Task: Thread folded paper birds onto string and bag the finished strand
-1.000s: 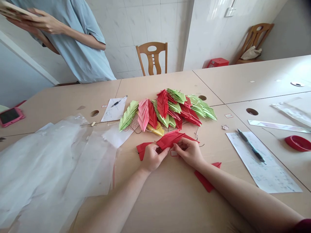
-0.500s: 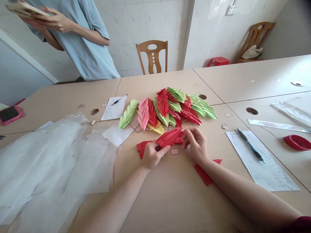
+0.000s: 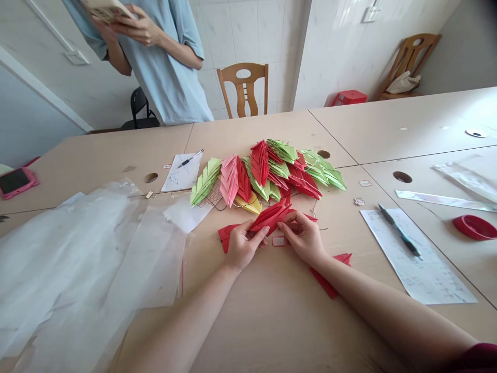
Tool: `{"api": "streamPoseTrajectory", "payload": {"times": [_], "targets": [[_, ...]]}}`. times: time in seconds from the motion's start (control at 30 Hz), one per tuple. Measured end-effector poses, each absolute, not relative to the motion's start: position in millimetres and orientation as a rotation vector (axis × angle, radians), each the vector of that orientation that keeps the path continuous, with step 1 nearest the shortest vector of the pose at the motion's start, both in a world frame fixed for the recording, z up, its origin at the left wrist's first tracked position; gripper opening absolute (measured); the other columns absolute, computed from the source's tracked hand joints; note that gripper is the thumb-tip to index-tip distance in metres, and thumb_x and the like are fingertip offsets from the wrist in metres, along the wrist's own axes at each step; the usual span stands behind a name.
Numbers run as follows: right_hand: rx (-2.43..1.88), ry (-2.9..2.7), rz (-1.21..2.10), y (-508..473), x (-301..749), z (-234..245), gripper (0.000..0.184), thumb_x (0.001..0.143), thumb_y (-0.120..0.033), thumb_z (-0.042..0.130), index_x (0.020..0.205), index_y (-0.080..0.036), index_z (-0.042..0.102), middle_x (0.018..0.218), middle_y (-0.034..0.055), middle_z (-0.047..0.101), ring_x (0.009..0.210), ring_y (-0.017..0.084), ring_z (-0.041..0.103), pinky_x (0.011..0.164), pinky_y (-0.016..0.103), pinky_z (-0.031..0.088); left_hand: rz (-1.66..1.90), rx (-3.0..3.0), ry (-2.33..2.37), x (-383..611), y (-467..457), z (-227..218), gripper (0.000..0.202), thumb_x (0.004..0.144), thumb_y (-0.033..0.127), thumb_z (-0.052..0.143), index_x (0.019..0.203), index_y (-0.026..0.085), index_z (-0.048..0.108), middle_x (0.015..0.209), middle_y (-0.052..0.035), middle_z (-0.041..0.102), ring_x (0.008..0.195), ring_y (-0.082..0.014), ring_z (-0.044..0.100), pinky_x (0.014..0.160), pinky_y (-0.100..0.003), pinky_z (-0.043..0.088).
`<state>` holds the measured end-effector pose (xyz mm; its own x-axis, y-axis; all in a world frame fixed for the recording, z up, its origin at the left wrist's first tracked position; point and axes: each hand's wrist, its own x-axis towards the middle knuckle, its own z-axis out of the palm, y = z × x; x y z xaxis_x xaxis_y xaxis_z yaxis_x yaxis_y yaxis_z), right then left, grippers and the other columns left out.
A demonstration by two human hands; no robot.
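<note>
A folded red paper leaf [image 3: 272, 216] is held just above the wooden table [image 3: 272, 311], near its middle. My left hand [image 3: 243, 244] pinches its lower left end. My right hand [image 3: 305, 237] grips its right side with curled fingers. A small white sticker [image 3: 278, 241] lies on the table between my hands. Flat red paper [image 3: 225, 235] lies under my left hand, and another red piece [image 3: 330, 277] sits under my right forearm. Behind my hands lies a pile of folded leaves [image 3: 267, 173] in green, pink, red and yellow, with thin strings.
Clear plastic sheets [image 3: 77, 259] cover the left of the table. A printed sheet with a pen [image 3: 399, 235] lies at the right, beside a red lid [image 3: 476, 227]. A pink phone [image 3: 15, 181] is far left. A person in a blue shirt [image 3: 163, 67] stands behind, next to a wooden chair [image 3: 244, 88].
My right hand came back down onto the red leaf's right side after lifting to its tip. The standing person stepped to the right. My left hand kept its hold.
</note>
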<state>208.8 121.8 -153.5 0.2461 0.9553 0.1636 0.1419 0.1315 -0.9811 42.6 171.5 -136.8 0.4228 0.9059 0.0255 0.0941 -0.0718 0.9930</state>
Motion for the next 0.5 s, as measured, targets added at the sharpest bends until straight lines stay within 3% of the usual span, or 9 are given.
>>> {"api": "streamPoseTrajectory", "payload": {"times": [0.27,0.5], "targets": [[-1.328,-1.283,0.71,122.6,209.7,-156.0,0.022,0.085,-0.036,0.064,0.078,-0.022,0.049,0.064,-0.0037,0.051,0.048,0.01,0.047,0.043,0.024,0.039,0.846,1.414,0.957,43.0,170.3,-138.1,0.024,0.078,0.037,0.071,0.084,0.014,0.072,0.063,-0.003,0.07,0.061,-0.0178,0.068,0.059,-0.028,0.057],[-1.194,-1.562,0.247,121.5,212.0,-155.4,0.013,0.09,-0.017,0.054,0.081,-0.023,0.062,0.088,0.0054,0.059,0.077,0.015,0.06,0.06,0.027,0.051,0.821,1.303,0.865,39.5,173.7,-141.1,0.03,0.082,0.041,0.066,0.085,0.013,0.074,0.079,-0.0065,0.074,0.073,-0.021,0.071,0.065,-0.03,0.059]]}}
